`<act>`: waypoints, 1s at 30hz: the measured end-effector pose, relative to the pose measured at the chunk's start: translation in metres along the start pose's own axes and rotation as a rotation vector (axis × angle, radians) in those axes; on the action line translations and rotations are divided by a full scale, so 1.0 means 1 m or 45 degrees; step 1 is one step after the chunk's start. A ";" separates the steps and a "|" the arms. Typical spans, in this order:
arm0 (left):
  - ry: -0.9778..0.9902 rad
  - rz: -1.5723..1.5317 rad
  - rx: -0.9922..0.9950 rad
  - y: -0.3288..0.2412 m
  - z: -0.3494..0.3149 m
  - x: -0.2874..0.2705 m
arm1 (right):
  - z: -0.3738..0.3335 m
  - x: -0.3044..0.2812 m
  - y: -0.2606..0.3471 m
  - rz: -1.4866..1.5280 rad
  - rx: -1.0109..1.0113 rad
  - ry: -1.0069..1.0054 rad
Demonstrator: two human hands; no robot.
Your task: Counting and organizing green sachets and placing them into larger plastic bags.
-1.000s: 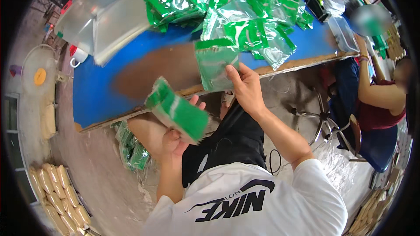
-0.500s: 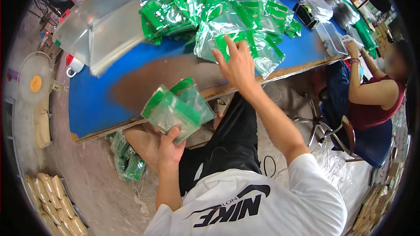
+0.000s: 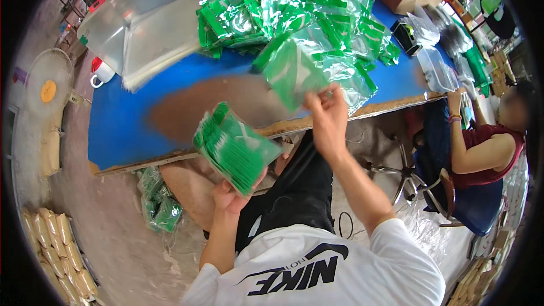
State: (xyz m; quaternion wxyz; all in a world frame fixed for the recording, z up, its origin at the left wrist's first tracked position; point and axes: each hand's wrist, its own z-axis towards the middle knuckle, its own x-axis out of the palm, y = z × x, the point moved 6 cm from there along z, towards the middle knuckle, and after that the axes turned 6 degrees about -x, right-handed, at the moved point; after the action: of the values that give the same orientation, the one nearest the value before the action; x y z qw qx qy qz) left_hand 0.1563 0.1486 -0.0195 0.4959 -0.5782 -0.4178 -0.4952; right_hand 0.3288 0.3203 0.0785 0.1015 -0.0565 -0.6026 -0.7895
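Observation:
In my left hand is a fanned stack of green-edged clear plastic packets, held by its lower end over my lap, just off the table's front edge. My right hand pinches a single green and clear packet by its near corner. That packet is lifted and slightly blurred, in front of a large heap of similar packets on the blue table. What lies inside the packets cannot be made out.
A white mug with red stands at the table's left, beside clear plastic sheets. A clear plastic box sits at the right. A co-worker sits there. More packets lie on the floor; a fan is at far left.
My right hand has drawn back toward me from the heap, bringing a packet with it. My left hand has turned its stack, so the layered green edges now face up.

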 end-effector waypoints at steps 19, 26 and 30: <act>-0.421 0.265 0.286 -0.021 -0.046 -0.045 | -0.035 0.059 -0.019 -1.194 -0.948 1.176; -0.689 0.237 0.334 -0.023 -0.031 -0.045 | 0.000 0.042 -0.017 -1.059 -0.793 0.734; -0.552 0.212 0.290 -0.027 -0.041 -0.042 | -0.002 0.035 -0.027 -1.488 -0.940 0.718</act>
State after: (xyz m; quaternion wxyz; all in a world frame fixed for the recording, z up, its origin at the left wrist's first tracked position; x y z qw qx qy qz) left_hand 0.1164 0.1132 -0.0557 0.4958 -0.6436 -0.5183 -0.2670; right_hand 0.2887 0.3223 0.0605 -0.2097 0.4472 -0.1813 -0.8504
